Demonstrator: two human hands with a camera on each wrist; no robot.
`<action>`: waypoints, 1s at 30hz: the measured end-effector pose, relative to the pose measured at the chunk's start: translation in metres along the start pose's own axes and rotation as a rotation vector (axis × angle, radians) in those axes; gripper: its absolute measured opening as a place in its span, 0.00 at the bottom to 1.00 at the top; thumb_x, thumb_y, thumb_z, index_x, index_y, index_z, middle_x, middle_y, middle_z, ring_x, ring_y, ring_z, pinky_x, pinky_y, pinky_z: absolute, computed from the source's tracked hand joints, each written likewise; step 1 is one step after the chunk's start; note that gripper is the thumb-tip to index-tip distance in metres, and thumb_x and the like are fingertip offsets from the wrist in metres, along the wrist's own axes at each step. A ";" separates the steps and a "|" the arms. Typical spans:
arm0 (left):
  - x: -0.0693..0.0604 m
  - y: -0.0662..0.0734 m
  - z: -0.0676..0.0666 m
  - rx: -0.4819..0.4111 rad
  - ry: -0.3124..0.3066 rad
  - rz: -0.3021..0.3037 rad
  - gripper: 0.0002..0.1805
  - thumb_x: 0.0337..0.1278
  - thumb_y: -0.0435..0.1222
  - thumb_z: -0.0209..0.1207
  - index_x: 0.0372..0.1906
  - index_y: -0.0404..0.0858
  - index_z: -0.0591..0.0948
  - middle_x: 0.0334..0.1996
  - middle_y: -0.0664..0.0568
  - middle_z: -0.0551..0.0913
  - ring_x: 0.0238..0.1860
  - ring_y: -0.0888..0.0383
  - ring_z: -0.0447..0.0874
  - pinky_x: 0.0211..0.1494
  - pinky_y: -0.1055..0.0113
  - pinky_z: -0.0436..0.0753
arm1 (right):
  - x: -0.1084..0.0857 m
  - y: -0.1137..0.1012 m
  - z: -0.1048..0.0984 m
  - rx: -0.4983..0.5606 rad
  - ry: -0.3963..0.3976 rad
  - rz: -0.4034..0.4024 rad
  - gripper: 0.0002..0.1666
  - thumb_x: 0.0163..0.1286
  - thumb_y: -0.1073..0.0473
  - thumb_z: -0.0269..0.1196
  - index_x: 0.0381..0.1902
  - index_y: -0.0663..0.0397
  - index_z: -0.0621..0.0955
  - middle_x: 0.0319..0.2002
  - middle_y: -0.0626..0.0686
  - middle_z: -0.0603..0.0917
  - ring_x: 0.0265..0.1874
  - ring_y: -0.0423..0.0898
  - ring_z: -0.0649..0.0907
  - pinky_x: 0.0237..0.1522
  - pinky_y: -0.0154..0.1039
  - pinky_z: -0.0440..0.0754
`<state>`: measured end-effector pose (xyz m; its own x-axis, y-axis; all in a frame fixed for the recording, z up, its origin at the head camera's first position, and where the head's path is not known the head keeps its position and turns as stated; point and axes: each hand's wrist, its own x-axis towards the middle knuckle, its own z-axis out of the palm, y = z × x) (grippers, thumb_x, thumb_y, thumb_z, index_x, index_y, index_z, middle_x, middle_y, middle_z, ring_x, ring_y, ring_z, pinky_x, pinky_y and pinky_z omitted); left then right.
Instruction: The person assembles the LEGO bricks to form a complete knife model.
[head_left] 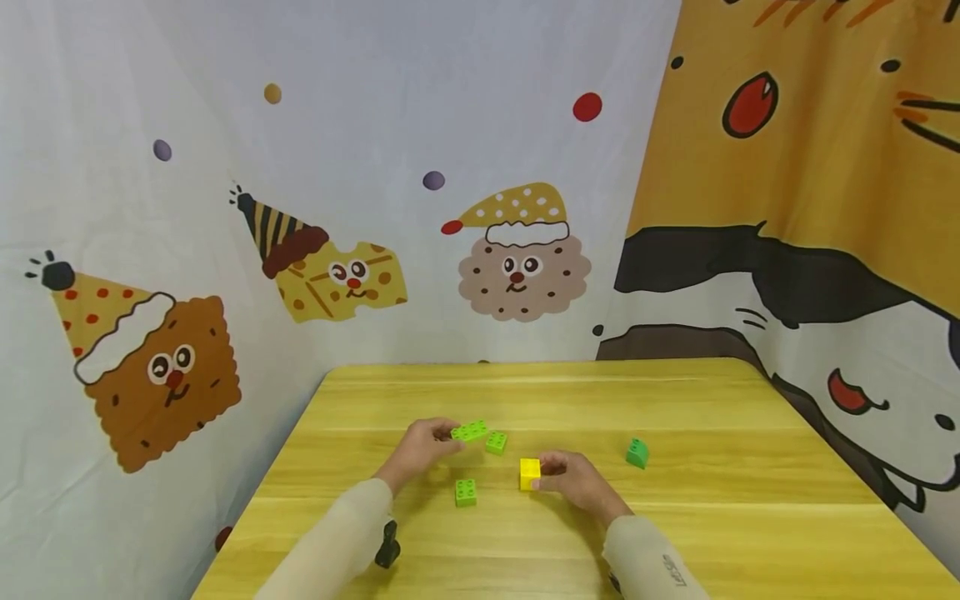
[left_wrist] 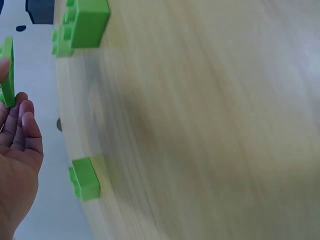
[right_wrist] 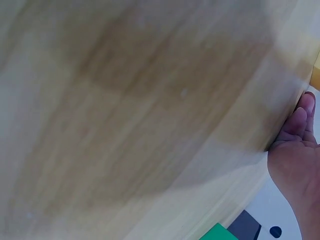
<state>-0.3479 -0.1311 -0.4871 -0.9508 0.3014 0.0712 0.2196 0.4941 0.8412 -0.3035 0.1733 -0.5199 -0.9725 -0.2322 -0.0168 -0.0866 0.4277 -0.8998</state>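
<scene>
Over a wooden table [head_left: 697, 408], a left hand [head_left: 420, 446] pinches a long green block [head_left: 470, 431], a right hand [head_left: 581, 479] a yellow block [head_left: 529, 474]; a slack left pinch could drop the green.

I am getting even, fairly bright light in the head view, with soft shadows lying on the counter [head_left: 750, 542] around the left hand [head_left: 422, 448] and right hand [head_left: 576, 481]. In the left wrist view, a bluish-white glare is washing out the right side, and the counter's edge is bowing with lens distortion. In the right wrist view, I am seeing a broad brownish shadow, and the wood grain is blurring.
</scene>
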 end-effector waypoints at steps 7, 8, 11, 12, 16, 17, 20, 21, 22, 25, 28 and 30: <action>0.002 0.011 0.010 -0.011 -0.034 0.040 0.20 0.61 0.42 0.68 0.57 0.41 0.82 0.42 0.53 0.82 0.43 0.55 0.77 0.43 0.58 0.78 | 0.000 -0.002 0.000 -0.003 0.013 -0.005 0.21 0.60 0.59 0.74 0.49 0.61 0.83 0.41 0.52 0.83 0.41 0.47 0.79 0.47 0.46 0.79; 0.002 0.013 0.011 -0.010 -0.039 0.043 0.21 0.61 0.42 0.68 0.57 0.41 0.82 0.42 0.54 0.82 0.43 0.55 0.77 0.43 0.59 0.78 | 0.000 -0.002 0.000 -0.005 0.014 -0.004 0.21 0.60 0.59 0.74 0.50 0.61 0.83 0.42 0.52 0.83 0.41 0.47 0.79 0.47 0.45 0.79; 0.003 0.017 0.015 -0.013 -0.055 0.053 0.21 0.60 0.43 0.68 0.57 0.41 0.82 0.41 0.54 0.81 0.43 0.55 0.77 0.42 0.59 0.78 | 0.000 -0.001 0.000 0.000 0.011 0.003 0.22 0.60 0.59 0.74 0.50 0.62 0.83 0.42 0.52 0.83 0.41 0.47 0.79 0.47 0.45 0.79; 0.004 0.019 0.016 -0.015 -0.059 0.055 0.21 0.60 0.43 0.68 0.57 0.41 0.82 0.41 0.54 0.81 0.43 0.55 0.76 0.42 0.59 0.78 | 0.000 -0.001 0.000 0.001 0.011 0.006 0.22 0.60 0.59 0.74 0.50 0.62 0.82 0.42 0.52 0.83 0.41 0.47 0.79 0.47 0.45 0.79; 0.006 0.022 0.021 -0.019 -0.072 0.055 0.23 0.60 0.43 0.68 0.58 0.39 0.82 0.42 0.54 0.82 0.42 0.55 0.77 0.42 0.61 0.78 | -0.001 -0.002 0.001 0.010 0.004 0.012 0.22 0.60 0.59 0.74 0.50 0.62 0.82 0.42 0.52 0.83 0.42 0.48 0.79 0.47 0.45 0.79; 0.007 0.022 0.022 -0.017 -0.077 0.050 0.23 0.60 0.43 0.68 0.58 0.39 0.82 0.41 0.54 0.82 0.42 0.56 0.77 0.42 0.61 0.78 | -0.001 -0.002 0.001 0.011 0.003 0.014 0.23 0.60 0.59 0.74 0.51 0.62 0.82 0.43 0.52 0.83 0.42 0.47 0.79 0.46 0.45 0.79; 0.009 0.024 0.025 -0.013 -0.089 0.046 0.21 0.60 0.42 0.68 0.56 0.41 0.82 0.40 0.55 0.81 0.41 0.56 0.77 0.41 0.62 0.78 | -0.002 -0.004 0.001 0.011 -0.002 0.019 0.23 0.61 0.58 0.73 0.51 0.62 0.82 0.43 0.53 0.83 0.42 0.48 0.79 0.46 0.44 0.79; 0.009 0.025 0.025 -0.013 -0.093 0.047 0.20 0.59 0.42 0.68 0.56 0.41 0.83 0.39 0.55 0.81 0.41 0.56 0.77 0.40 0.62 0.78 | -0.002 -0.005 0.001 0.008 -0.002 0.021 0.23 0.61 0.58 0.73 0.52 0.62 0.82 0.43 0.53 0.83 0.42 0.48 0.79 0.46 0.44 0.79; 0.009 0.026 0.026 -0.014 -0.098 0.046 0.20 0.59 0.42 0.69 0.55 0.42 0.83 0.39 0.55 0.81 0.41 0.56 0.77 0.40 0.62 0.78 | -0.003 -0.005 0.001 0.009 0.000 0.024 0.23 0.61 0.58 0.73 0.52 0.62 0.82 0.44 0.53 0.83 0.42 0.48 0.79 0.46 0.44 0.79; 0.009 0.029 0.027 -0.019 -0.106 0.043 0.19 0.58 0.43 0.69 0.53 0.43 0.84 0.38 0.55 0.81 0.41 0.55 0.77 0.39 0.62 0.77 | -0.003 -0.006 0.002 0.003 0.009 0.030 0.24 0.60 0.58 0.73 0.53 0.62 0.82 0.44 0.53 0.83 0.42 0.48 0.80 0.46 0.44 0.79; 0.008 0.031 0.028 -0.011 -0.114 0.036 0.18 0.58 0.44 0.69 0.53 0.45 0.84 0.38 0.56 0.82 0.41 0.55 0.77 0.40 0.61 0.77 | -0.003 -0.006 0.002 -0.005 0.011 0.038 0.23 0.60 0.58 0.74 0.52 0.61 0.82 0.44 0.52 0.83 0.42 0.48 0.79 0.47 0.45 0.79; 0.008 0.032 0.029 -0.006 -0.120 0.039 0.19 0.58 0.44 0.70 0.53 0.45 0.84 0.38 0.57 0.82 0.42 0.55 0.77 0.41 0.61 0.77 | -0.003 -0.005 0.002 -0.010 0.012 0.046 0.23 0.60 0.57 0.74 0.51 0.60 0.83 0.43 0.52 0.83 0.42 0.48 0.79 0.48 0.45 0.78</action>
<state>-0.3421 -0.0892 -0.4753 -0.9086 0.4159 0.0391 0.2538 0.4752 0.8425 -0.3001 0.1695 -0.5161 -0.9779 -0.2021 -0.0527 -0.0441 0.4461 -0.8939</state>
